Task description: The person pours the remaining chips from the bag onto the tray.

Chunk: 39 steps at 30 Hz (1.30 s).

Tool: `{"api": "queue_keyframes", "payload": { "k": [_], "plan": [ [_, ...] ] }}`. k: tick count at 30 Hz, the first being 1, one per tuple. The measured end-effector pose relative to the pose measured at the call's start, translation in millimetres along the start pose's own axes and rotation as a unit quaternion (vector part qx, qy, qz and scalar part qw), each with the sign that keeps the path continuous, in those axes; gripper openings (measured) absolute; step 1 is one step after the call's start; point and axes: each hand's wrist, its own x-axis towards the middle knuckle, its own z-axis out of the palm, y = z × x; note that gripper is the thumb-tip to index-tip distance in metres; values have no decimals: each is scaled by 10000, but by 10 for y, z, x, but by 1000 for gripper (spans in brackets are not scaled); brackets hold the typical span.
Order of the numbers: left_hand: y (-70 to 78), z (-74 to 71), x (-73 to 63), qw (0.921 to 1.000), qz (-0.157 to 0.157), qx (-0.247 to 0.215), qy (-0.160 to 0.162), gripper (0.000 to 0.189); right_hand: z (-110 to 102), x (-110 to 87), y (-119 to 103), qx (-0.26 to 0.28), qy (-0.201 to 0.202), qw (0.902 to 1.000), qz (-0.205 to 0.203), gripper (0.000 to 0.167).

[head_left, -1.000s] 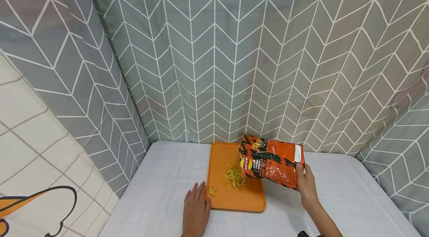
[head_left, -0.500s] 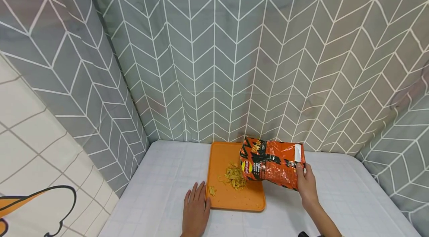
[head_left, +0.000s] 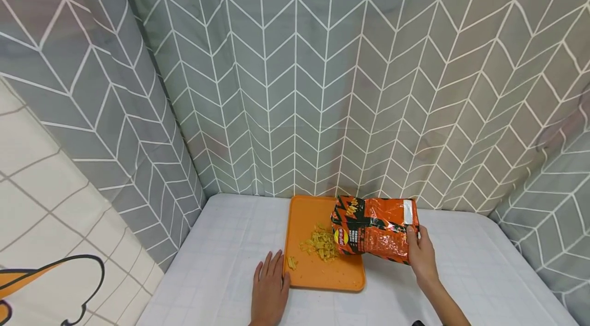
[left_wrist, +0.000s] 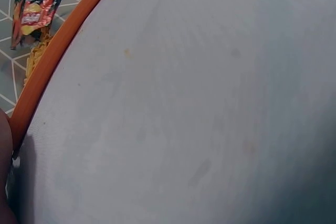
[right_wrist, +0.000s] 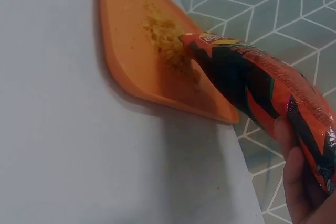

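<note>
My right hand (head_left: 422, 254) grips the closed end of a red and black chip bag (head_left: 375, 227), thumb on top. The bag is held sideways above the right half of an orange tray (head_left: 318, 277), its other end over a pile of broken yellow chips (head_left: 322, 243). In the right wrist view the bag (right_wrist: 262, 82) slants down toward the chips (right_wrist: 168, 40). My left hand (head_left: 270, 287) lies flat with fingers straight, its thumb at the tray's left edge. The left wrist view catches the tray's rim (left_wrist: 58, 51) and part of the bag (left_wrist: 39, 3).
A white cloth covers the table (head_left: 221, 254). Grey patterned curtains (head_left: 313, 85) hang right behind its far edge and at both sides. A few chip pieces (head_left: 292, 263) lie apart near the tray's left edge. A crumb (left_wrist: 127, 53) shows on the cloth.
The bag's far end has come down and toward me over the chip pile, so the bag lies more level. The left hand and the tray stay put.
</note>
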Motion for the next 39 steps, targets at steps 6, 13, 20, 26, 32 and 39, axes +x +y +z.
{"api": "queue_keyframes", "payload": {
  "k": [6, 13, 20, 26, 32, 39],
  "plan": [
    [-13, 21, -1, 10000, -27, 16, -11, 51, -16, 16, -27, 318, -16, 9995, 3, 73],
    [-25, 31, -1, 10000, -16, 14, -11, 52, 2, 20, -56, 80, -92, 9999, 2, 72],
    [-27, 25, 8, 10000, -16, 6, -49, 52, -16, 17, -71, 346, -25, 9994, -38, 69],
    [-28, 16, 10, 10000, -7, 7, -18, 51, -17, 8, -65, 238, -74, 9996, -93, 69],
    [-4, 8, 8, 10000, -20, -27, -18, 51, -28, 31, -65, 476, -93, 9988, 61, 71],
    [10, 5, 3, 10000, -6, -77, -25, 51, -24, 12, -31, 317, -57, 9995, 63, 71]
  ]
}}
